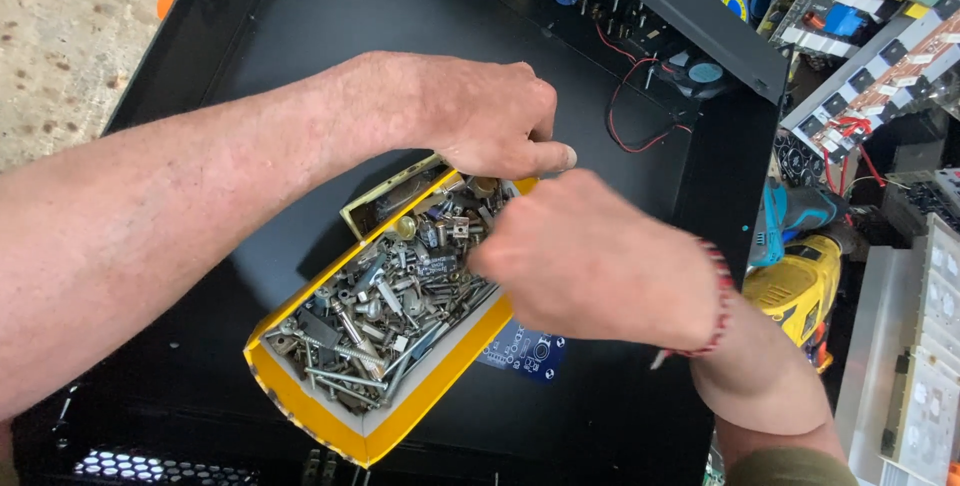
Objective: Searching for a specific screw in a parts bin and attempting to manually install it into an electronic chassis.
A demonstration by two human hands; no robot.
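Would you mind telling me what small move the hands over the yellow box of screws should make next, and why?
Probably pinch one piece and lift it clear. The right hand is curled over the heap in the yellow box, its fingertips hidden among the mixed screws and bolts, while the left hand is at the box's far end.

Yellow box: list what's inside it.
The yellow box holds a heap of mixed metal hardware: screws, bolts, nuts, small parts. The left hand and right hand cover its far end, hiding what lies there.
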